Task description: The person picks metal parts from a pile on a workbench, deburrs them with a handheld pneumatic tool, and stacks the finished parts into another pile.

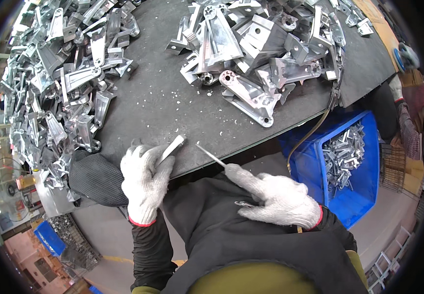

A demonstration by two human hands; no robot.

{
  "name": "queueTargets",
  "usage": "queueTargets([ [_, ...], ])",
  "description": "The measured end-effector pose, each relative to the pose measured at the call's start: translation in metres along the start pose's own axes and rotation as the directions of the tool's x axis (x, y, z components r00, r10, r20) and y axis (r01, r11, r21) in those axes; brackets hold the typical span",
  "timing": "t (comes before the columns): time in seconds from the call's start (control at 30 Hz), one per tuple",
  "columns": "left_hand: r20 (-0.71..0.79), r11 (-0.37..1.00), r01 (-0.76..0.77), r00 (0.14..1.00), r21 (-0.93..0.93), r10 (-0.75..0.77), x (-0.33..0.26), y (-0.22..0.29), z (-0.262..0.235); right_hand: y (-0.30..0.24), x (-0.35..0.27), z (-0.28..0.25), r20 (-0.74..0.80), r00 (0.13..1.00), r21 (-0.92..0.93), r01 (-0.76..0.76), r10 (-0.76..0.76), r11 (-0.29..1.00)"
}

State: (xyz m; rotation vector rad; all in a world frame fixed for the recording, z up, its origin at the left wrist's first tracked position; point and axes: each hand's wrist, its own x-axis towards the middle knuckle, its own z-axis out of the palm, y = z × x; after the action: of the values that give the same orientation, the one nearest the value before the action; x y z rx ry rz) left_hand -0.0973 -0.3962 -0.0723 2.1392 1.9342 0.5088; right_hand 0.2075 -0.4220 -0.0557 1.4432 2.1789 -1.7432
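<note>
My left hand (pixel 146 179), in a white knit glove with a red cuff, is over the table's near edge. It is closed on a small silvery metal part (pixel 174 147), whose flat end sticks out past the fingers. To its right my right hand (pixel 280 198), gloved the same way, grips a thin pointed metal tool (pixel 211 156); its handle is hidden in the fist, so I cannot tell its exact kind. The tip points up and left toward the metal part, apart from it. A small shiny curved piece (pixel 244 204) shows by the right thumb.
Cast metal brackets (pixel 261 44) are heaped at the table's back right, and a larger heap (pixel 55 73) fills the left side. Metal chips dot the dark tabletop (pixel 148 98). A blue bin (pixel 315 152) of small parts stands right; a black mesh pad (pixel 97 179) is by my left hand.
</note>
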Motion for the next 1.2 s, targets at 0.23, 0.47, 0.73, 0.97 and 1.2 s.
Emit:
queueTargets([
  [0.23, 0.176, 0.993, 0.061, 0.984, -0.106, -0.042, 0.017, 0.008, -0.013, -0.006, 0.011, -0.005, 0.057, 0.998, 0.023, 0.028, -0.03, 0.999],
  [0.47, 0.034, 0.994, -0.078, 0.997, 0.078, 0.075, -0.003, 0.008, 0.0, 0.012, 0.028, 0.006, 0.209, 0.968, 0.745, -0.065, -0.141, 0.664],
  [0.73, -0.041, 0.982, -0.165, 0.985, 0.096, 0.17, -0.007, 0.004, 0.009, -0.015, 0.035, 0.023, 0.098, 0.983, 0.832, 0.005, -0.156, 0.554],
  [0.97, -0.079, 0.978, -0.163, 0.982, 0.131, 0.174, -0.005, 0.01, 0.009, -0.025, 0.026, 0.043, -0.216, 0.965, 0.515, 0.243, -0.15, 0.822],
  [1.2, -0.071, 0.97, -0.183, 0.978, 0.16, 0.196, -0.007, 0.011, 0.005, -0.033, 0.022, 0.003, 0.105, 0.994, 0.369, -0.019, -0.022, 0.929],
])
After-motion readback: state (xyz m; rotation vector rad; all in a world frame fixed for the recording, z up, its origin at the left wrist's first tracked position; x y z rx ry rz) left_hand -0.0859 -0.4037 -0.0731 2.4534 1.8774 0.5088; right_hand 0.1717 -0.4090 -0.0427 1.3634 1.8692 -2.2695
